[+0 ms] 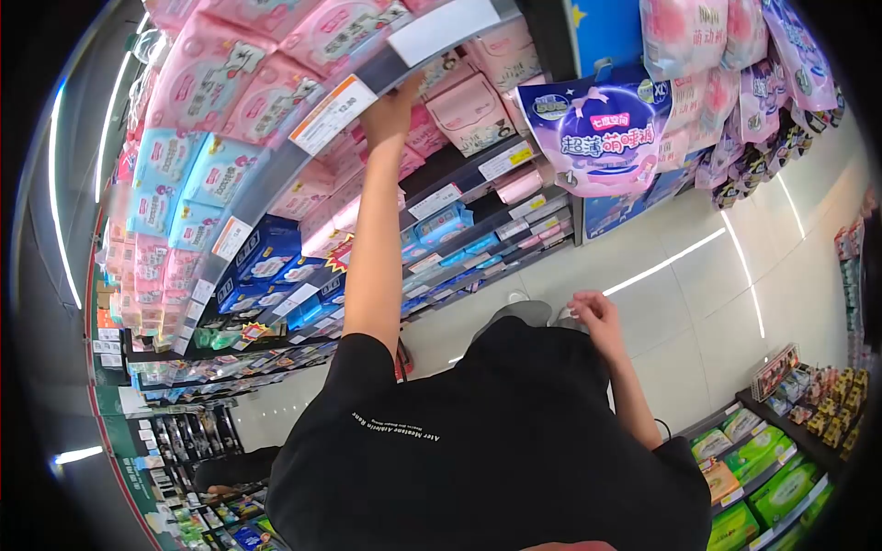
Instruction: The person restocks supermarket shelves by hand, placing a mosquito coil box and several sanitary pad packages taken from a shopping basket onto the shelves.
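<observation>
Apparently empty, the right hand (595, 321) hangs low, fingers loosely curled. Farther off, the left hand (388, 116) reaches past a shelf edge (273, 179) beside pink packs (470, 115); its grip I cannot tell. Reaching seems underway, calling for clearance.

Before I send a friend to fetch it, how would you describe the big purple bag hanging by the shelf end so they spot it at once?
From the shelf that the left hand reaches into, look right to the blue panel. The bag hangs in front of it. Unlike the pink bags at its upper right, it has a deep purple top and looks broader.
</observation>
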